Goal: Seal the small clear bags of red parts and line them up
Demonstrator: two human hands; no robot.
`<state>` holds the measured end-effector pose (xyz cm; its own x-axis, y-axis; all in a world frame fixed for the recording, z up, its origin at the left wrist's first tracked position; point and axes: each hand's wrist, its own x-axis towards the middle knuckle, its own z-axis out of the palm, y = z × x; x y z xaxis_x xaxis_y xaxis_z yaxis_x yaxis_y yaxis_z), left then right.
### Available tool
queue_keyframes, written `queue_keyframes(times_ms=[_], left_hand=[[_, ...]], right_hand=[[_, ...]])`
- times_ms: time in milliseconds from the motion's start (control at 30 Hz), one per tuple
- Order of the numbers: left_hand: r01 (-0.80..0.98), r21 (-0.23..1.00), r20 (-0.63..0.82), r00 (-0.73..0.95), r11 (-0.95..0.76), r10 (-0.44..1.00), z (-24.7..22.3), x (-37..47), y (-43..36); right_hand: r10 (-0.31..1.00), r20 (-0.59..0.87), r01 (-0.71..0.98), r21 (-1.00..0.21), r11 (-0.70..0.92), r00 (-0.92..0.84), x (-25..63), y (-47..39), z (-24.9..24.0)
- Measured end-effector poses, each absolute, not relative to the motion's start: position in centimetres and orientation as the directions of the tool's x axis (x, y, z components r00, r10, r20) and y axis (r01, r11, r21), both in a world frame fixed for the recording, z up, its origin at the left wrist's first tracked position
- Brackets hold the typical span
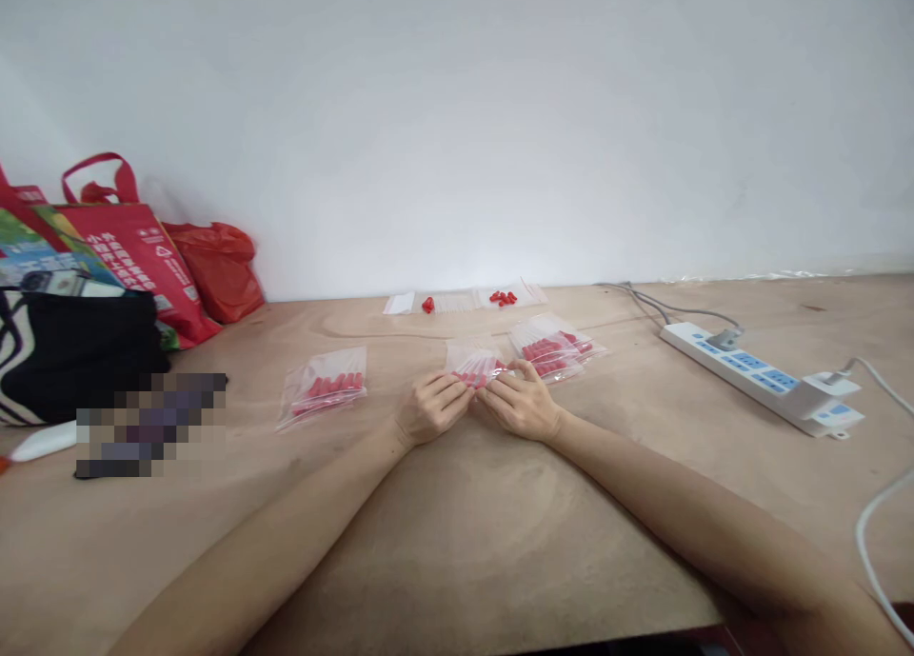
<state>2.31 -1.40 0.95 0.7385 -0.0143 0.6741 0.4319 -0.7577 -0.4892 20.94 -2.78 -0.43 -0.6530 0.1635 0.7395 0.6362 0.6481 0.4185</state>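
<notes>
Left hand (430,407) and right hand (521,404) meet, fingertips pinching a small clear bag (474,363) of red pieces. Filled bag (325,386) left of hands; bag stack (556,347) just beyond right hand. Power strip (761,377) far right.

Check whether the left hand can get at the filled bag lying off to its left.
Probably yes. The left hand pinches the middle bag together with the right hand; bare table lies between it and the left bag, nothing blocking, though it must let go first.

A white power strip (761,377) lies right; red shopping bags (143,256) stand left against the wall.
</notes>
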Motion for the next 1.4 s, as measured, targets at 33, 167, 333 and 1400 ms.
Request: queue_keyframes(times_ms=[33, 167, 333, 1400], left_hand=[[0.436, -0.489, 0.676, 0.737, -0.755, -0.012, 1.0, 2.3, -1.5], [0.440, -0.496, 0.678, 0.734, -0.749, -0.018, 1.3, 2.2, -1.6], [0.469, -0.516, 0.678, 0.735, -0.717, -0.007, 1.2, 0.8, -1.0], [0.087, 0.996, 0.000, -0.076, 0.007, 0.997, 0.4, 1.0, 0.9]], right_hand=[[0.161, 0.741, 0.634, 0.416, 0.652, -0.652, 20.9, -2.8, -0.5], [0.164, 0.762, 0.641, 0.385, 0.664, -0.627, 20.9, -2.8, -0.5], [0.188, 0.793, 0.678, 0.341, 0.652, -0.580, 21.2, -2.9, -0.2], [0.543, 0.680, 0.700, -0.060, 0.711, -0.493, 21.8, -1.5, -1.0]])
